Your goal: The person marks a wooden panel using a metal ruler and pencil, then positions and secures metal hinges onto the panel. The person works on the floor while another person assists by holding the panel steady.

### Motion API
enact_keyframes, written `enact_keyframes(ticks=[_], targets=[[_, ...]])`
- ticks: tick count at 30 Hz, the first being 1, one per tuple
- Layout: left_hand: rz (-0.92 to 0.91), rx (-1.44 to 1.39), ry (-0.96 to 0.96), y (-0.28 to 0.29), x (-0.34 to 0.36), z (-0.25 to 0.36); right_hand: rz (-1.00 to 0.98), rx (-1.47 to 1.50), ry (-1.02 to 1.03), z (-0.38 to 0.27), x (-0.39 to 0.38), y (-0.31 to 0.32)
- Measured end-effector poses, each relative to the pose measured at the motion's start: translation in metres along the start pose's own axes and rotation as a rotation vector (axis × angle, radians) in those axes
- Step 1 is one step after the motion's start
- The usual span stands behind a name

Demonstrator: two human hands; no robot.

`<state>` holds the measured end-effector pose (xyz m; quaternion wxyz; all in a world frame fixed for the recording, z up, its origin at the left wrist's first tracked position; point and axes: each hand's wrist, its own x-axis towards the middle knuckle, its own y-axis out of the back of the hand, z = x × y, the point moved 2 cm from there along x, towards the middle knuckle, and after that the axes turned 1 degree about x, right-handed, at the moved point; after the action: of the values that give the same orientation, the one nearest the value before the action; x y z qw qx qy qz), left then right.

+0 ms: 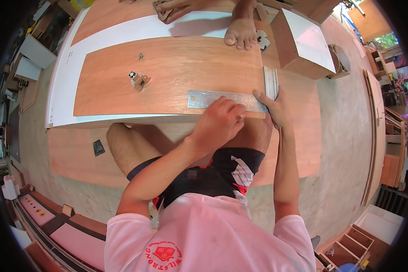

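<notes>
A plywood board (167,86) lies on a white panel (68,77) in front of my knees. A flat metal ruler (213,97) lies along the board's near right edge. My left hand (220,121) rests on the ruler with its fingers curled tight; only the tip of what looks like a pencil (239,119) shows at the board's edge. My right hand (273,108) grips the ruler's right end at the board's corner, index finger laid on the metal. A stack of thin strips (270,81) stands on edge just above that hand.
Another person's bare foot (240,31) and hand (174,8) rest on the board's far side. A small fitting (139,80) and a screw (141,56) lie on the board. A wooden box (303,41) stands at the right. A dark scrap (98,147) lies by my knee.
</notes>
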<state>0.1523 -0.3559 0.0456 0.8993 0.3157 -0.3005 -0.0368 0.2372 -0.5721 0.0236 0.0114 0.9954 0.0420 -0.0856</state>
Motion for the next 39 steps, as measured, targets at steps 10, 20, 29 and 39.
enact_keyframes(ticks=[10, 20, 29, 39], targets=[[0.001, 0.045, 0.091, 0.024, -0.017, -0.011, -0.006, -0.087, -0.03, 0.004, 0.003, 0.004], [0.036, -0.01, 0.021, -0.008, -0.002, -0.003, -0.006, -0.025, 0.019, 0.011, 0.005, 0.007], [0.033, -0.359, 0.374, 0.043, -0.02, -0.021, -0.012, -0.003, -0.026, 0.004, 0.0, 0.002], [0.559, -0.673, 0.583, 0.13, -0.077, -0.051, 0.128, 0.082, -0.055, -0.038, -0.001, 0.036]])
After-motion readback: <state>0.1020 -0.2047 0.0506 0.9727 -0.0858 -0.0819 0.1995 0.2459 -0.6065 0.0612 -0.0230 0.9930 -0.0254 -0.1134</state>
